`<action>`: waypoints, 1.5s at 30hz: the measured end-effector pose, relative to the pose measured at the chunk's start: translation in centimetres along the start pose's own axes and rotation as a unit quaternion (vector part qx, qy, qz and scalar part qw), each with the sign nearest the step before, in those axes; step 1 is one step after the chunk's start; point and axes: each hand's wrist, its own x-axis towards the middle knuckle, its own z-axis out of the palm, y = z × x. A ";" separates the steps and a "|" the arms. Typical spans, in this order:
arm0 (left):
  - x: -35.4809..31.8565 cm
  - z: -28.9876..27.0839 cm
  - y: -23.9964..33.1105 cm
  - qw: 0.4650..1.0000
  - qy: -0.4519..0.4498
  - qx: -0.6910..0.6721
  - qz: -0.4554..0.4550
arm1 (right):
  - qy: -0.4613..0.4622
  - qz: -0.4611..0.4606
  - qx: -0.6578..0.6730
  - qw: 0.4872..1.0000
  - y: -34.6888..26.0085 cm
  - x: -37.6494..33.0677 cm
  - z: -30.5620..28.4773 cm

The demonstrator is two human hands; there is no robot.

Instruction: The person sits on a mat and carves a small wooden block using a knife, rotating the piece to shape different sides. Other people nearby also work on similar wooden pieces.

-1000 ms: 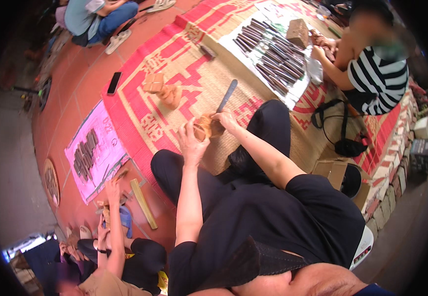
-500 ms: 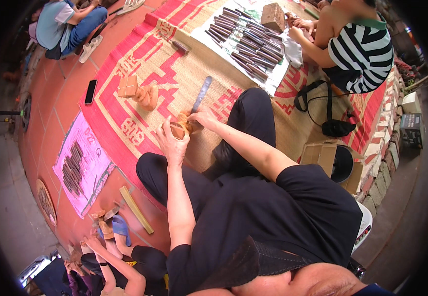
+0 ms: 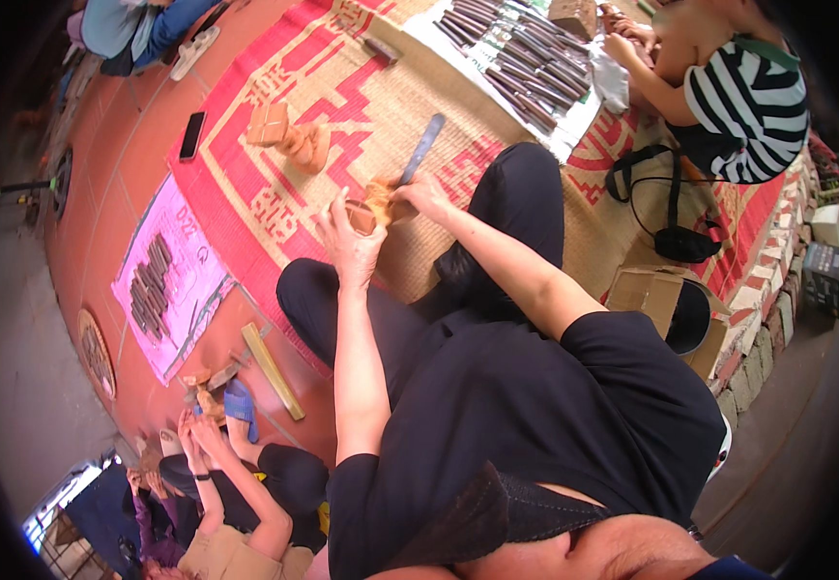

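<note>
My left hand (image 3: pixel 356 249) is closed round an orange-brown carved wooden piece (image 3: pixel 361 218), holding it over the mat in front of my crossed legs. Closed at the far end of that piece, my right hand (image 3: pixel 425 196) grips a long flat grey metal tool (image 3: pixel 423 145), blade-like with a rounded end. The tool slants away to the upper right; whether it is a knife or a file I cannot tell, and its near end is hidden by my fingers. A similar wooden carving (image 3: pixel 289 138) with a blocky end rests on the mat to the far left of my hands.
A red-and-straw mat (image 3: pixel 342 87) lies under me. Beyond are many dark sticks (image 3: pixel 526 63) on a white sheet, beside a person in stripes (image 3: pixel 743 111). Left are a phone (image 3: pixel 192 135), a pink sheet (image 3: pixel 183 280) with sticks and a wooden strip (image 3: pixel 273 371). A cardboard box (image 3: pixel 632 295) stands right.
The view has shifted, so the surroundings sit differently in the picture. Both hands keep their hold on the wooden piece and the metal tool. The person at lower left has brought their hands together.
</note>
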 end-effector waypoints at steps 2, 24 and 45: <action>0.1 -0.1 0.2 1.000 -0.001 -0.007 -0.004 | 0.007 0.018 0.085 0.996 0.0 0.1 -1.0; 0.2 0.0 0.1 1.000 0.002 -0.004 -0.008 | 0.008 0.016 0.124 0.992 -0.4 -0.1 -0.3; 0.2 0.1 0.0 1.000 0.008 0.003 -0.006 | 0.003 0.007 0.045 0.999 -0.6 -0.3 0.1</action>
